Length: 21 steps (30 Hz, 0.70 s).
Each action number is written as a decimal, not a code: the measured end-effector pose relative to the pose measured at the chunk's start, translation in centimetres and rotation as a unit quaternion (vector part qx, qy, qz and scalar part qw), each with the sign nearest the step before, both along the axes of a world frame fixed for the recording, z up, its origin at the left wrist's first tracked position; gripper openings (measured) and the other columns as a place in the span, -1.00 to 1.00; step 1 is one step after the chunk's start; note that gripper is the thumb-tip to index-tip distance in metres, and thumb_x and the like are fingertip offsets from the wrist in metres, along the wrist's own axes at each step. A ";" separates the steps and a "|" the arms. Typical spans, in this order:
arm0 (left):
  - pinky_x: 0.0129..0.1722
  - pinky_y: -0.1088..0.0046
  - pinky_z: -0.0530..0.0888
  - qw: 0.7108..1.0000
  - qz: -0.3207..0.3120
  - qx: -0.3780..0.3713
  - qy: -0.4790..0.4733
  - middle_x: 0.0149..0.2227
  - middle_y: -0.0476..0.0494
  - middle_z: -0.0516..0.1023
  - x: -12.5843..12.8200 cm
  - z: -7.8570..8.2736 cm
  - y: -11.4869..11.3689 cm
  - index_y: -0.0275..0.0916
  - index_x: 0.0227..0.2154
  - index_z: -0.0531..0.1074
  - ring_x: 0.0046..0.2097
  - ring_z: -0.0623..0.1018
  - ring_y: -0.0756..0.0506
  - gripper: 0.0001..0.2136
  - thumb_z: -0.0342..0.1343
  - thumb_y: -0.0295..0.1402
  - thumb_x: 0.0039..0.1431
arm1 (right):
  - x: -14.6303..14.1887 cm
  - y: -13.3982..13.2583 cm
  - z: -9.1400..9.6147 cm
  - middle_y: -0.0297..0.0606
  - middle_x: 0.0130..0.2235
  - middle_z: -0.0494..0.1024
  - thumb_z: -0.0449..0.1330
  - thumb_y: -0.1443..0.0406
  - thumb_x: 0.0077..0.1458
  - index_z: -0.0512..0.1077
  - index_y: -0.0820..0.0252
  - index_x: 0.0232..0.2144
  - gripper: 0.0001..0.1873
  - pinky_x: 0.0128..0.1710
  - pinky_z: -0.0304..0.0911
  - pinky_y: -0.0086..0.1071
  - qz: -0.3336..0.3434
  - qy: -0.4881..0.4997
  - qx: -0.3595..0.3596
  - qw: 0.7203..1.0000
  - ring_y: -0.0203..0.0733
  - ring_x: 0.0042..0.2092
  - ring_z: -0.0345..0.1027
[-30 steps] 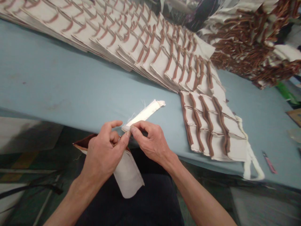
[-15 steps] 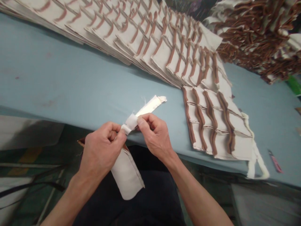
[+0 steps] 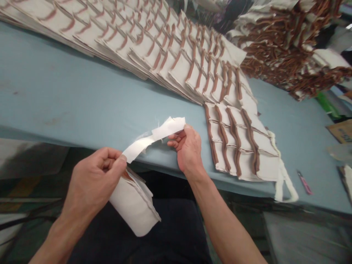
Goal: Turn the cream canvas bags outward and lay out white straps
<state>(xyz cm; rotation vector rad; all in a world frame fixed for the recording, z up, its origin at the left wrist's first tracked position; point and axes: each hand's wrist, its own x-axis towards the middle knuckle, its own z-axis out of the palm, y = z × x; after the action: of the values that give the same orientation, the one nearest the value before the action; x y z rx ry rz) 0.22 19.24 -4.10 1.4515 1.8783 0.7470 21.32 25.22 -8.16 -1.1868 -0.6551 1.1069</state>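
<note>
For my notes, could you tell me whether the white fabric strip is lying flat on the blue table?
No, both hands hold the white fabric strip above the table edge.

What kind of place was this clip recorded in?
Most likely a sewing or garment workshop. Rows of stacked cream fabric pieces with brown trim cover a long blue worktable, a loose heap of the same pieces lies beyond, and the person's hands pull a white fabric strip.

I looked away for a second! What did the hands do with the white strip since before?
The right hand slid up the white strip to its far end, and the left hand pulled back, so the rolled strip now stretches flat between them. The left hand still grips the cream fabric piece. The stacked pieces on the blue table stayed put.
</note>
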 end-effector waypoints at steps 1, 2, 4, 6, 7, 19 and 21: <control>-0.39 0.46 0.36 1.000 0.014 0.017 0.015 -0.57 0.14 0.59 -0.1 0.2 -0.3 -0.14 -0.38 0.54 -0.48 0.52 -0.03 -0.78 0.14 -0.15 0.27 | 0.0 0.0 0.0 -0.32 -0.33 0.65 0.23 -0.04 0.38 0.41 0.11 -0.14 -0.65 -0.53 0.46 -0.54 -0.003 0.005 -0.003 1.000 -0.29 -0.39 0.60; -0.35 0.45 0.39 0.998 0.031 0.037 0.035 -0.55 0.13 0.58 -0.2 0.4 -0.6 -0.15 -0.34 0.56 -0.46 0.53 -0.04 -0.78 0.16 -0.14 0.28 | -0.1 0.0 0.1 -0.33 -0.34 0.64 0.23 -0.02 0.39 0.42 0.12 -0.15 -0.66 -0.54 0.45 -0.55 -0.003 0.004 -0.006 1.000 -0.30 -0.39 0.60; -0.25 0.43 0.46 0.992 0.056 0.081 0.076 -0.49 0.11 0.58 -0.3 0.7 -1.1 -0.17 -0.19 0.61 -0.40 0.56 -0.06 -0.75 0.20 -0.10 0.32 | -0.4 0.0 0.2 -0.36 -0.38 0.61 0.24 -0.01 0.39 0.42 0.12 -0.18 -0.67 -0.55 0.43 -0.57 0.008 -0.015 -0.009 1.000 -0.31 -0.41 0.60; -0.20 0.44 0.48 0.984 0.060 0.135 0.101 -0.44 0.09 0.60 -0.2 1.0 -1.3 -0.19 -0.03 0.64 -0.38 0.58 -0.06 -0.69 0.20 -0.09 0.37 | -0.8 -0.1 0.3 -0.39 -0.40 0.57 0.25 -0.03 0.39 0.40 0.12 -0.21 -0.64 -0.55 0.43 -0.58 0.025 -0.039 -0.005 0.999 -0.31 -0.42 0.61; -0.22 0.44 0.48 0.980 0.037 0.161 0.110 -0.43 0.07 0.62 -0.1 1.1 -1.1 -0.20 0.01 0.65 -0.39 0.58 -0.06 -0.68 0.18 -0.11 0.41 | -0.9 -0.2 0.4 -0.40 -0.40 0.57 0.26 -0.04 0.38 0.40 0.12 -0.21 -0.63 -0.55 0.42 -0.59 0.031 -0.047 -0.002 0.998 -0.31 -0.41 0.62; -0.35 0.32 0.38 0.915 -0.290 0.178 0.218 -0.04 -0.23 0.83 0.8 -2.7 5.6 -0.05 0.06 0.73 -0.17 0.75 -0.29 -0.58 -0.04 -0.14 0.52 | -0.1 0.5 1.1 -0.38 -0.38 0.56 0.33 0.09 0.23 0.44 0.12 -0.26 -0.74 -0.59 0.39 -0.60 -0.006 -0.041 0.004 0.999 -0.28 -0.32 0.55; -0.39 0.31 0.31 0.906 -0.303 0.172 0.242 -0.05 -0.25 0.82 0.7 -3.0 5.7 -0.06 0.13 0.71 -0.18 0.74 -0.30 -0.57 -0.05 -0.16 0.54 | 0.6 1.3 1.5 -0.37 -0.36 0.56 0.32 0.10 0.23 0.44 0.12 -0.26 -0.75 -0.57 0.40 -0.60 -0.025 -0.054 0.007 0.998 -0.27 -0.28 0.53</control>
<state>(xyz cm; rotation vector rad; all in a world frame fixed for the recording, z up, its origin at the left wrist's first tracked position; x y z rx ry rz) 0.92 24.90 -7.09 2.4731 1.4949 0.4404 21.94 26.49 -6.63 -1.2523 -0.7115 1.0002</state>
